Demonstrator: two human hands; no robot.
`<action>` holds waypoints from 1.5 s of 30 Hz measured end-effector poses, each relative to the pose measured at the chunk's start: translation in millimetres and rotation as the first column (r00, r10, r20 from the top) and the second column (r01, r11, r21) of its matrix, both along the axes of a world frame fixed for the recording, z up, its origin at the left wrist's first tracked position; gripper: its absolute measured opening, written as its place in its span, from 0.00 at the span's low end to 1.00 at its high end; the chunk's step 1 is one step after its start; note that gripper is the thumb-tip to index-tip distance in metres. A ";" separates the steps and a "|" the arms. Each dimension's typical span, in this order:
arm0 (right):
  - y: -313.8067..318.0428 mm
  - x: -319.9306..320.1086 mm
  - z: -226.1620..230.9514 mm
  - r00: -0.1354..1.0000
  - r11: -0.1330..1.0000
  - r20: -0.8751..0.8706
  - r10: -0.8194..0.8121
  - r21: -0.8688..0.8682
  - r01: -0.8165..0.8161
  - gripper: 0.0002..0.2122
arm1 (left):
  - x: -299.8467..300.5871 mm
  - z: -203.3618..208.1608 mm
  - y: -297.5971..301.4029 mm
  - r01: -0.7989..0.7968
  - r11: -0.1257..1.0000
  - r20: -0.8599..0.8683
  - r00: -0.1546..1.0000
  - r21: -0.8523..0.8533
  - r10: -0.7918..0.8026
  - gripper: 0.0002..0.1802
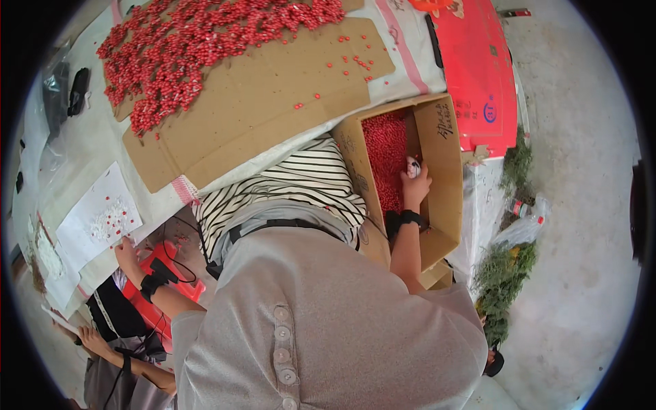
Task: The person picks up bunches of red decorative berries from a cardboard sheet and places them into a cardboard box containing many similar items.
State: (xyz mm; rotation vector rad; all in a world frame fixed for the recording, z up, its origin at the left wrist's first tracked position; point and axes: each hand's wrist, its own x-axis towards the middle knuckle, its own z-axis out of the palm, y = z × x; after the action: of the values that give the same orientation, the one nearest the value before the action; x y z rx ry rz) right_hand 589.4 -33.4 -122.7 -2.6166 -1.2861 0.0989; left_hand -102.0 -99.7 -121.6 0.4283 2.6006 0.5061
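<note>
Red beads [384, 160] partly hide right hand [415, 183] fingers inside cardboard box [443, 171].

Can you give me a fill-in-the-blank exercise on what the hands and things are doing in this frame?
1. The right hand reaches into an open cardboard ____ full of red beads.
2. The left hand rests at the edge of a ____ sheet of paper.
3. More red beads lie spread on a flat sheet of ____ on the table.

Missing words: box; white; cardboard
</note>
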 end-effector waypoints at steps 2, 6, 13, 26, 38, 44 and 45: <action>12.1 -9.0 -23.3 0.979 0.964 0.111 -0.169 -0.187 0.188 0.31 | 4.9 7.1 0.1 0.019 1.000 -0.002 1.000 0.004 -0.019 0.22; 10.4 16.7 -91.5 0.955 0.889 -0.267 -0.133 -0.458 -0.004 0.29 | -10.1 -19.8 -13.6 0.054 0.998 -0.055 0.997 0.018 -0.053 0.21; 16.5 16.8 -139.2 0.942 0.779 -0.324 -0.094 -0.613 -0.133 0.25 | 23.1 22.9 7.2 -0.015 0.994 -0.146 0.989 -0.109 -0.001 0.21; 26.2 27.4 -126.6 0.697 0.798 -0.611 -0.375 -0.595 -0.094 0.23 | 43.5 42.6 14.5 -0.073 0.997 -0.118 0.991 -0.036 0.068 0.18; 29.0 14.3 -114.4 0.452 0.788 -0.727 -0.517 -0.611 -0.081 0.22 | 49.1 46.0 15.0 -0.066 0.998 -0.183 0.981 -0.009 0.063 0.18; 32.0 13.2 -110.0 0.396 0.780 -0.741 -0.542 -0.619 -0.089 0.21 | 49.1 48.1 15.2 -0.043 0.999 -0.178 0.983 0.000 0.043 0.18; 33.7 11.8 -110.2 0.392 0.781 -0.745 -0.540 -0.617 -0.097 0.21 | 48.2 46.4 15.3 -0.042 0.999 -0.178 0.983 -0.002 0.040 0.18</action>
State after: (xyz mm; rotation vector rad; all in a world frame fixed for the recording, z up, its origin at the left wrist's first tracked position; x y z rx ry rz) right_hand 601.2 0.3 -232.9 -2.3386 -0.4384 1.8660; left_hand -53.9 -84.3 -75.2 0.4370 2.7875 0.4937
